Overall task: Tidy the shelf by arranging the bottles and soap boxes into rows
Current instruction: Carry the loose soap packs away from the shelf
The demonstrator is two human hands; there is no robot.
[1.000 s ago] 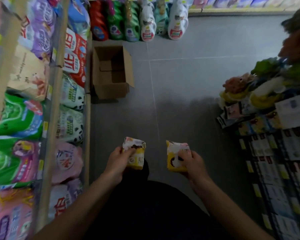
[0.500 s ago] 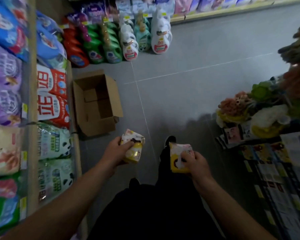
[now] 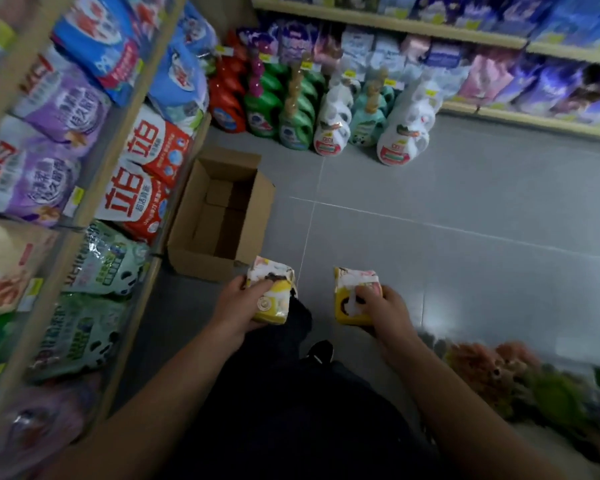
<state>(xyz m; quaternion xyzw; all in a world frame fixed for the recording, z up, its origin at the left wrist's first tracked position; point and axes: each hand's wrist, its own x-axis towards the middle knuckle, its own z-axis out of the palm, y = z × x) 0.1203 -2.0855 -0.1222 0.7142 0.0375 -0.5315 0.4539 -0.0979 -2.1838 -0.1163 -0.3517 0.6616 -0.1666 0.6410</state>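
1. Left hand (image 3: 238, 306): the forearm reaches forward from the lower left; the fingers curl round a yellow-and-white soap box (image 3: 271, 295), thumb across its front face. The box is held upright above the floor, just beside the near corner of the cardboard box.
2. Right hand (image 3: 383, 308): the forearm reaches forward from the lower right; the fingers curl over the front of a second soap box (image 3: 352, 296), yellow with a white top. The two soap boxes are level with each other and apart, with a gap between them.
3. Surface: grey tiled floor (image 3: 465, 220) with pale grout lines, seen from above in a shop aisle.
4. Left side: a wooden shelf unit (image 3: 94, 188) carries detergent bags in purple, blue, red-and-white and green.
5. Ahead: an open cardboard box (image 3: 222, 209) stands on the floor against the shelf unit, flaps up.
6. Far end: detergent bottles (image 3: 326, 109) in red, green, white and teal stand in rows on the floor, below a back shelf (image 3: 499, 32) of purple and blue packs.
7. Lower right: blurred orange and green fluffy items (image 3: 520, 382); what they are cannot be told.
8. Between the forearms: dark clothing and a dark shoe (image 3: 321, 351).
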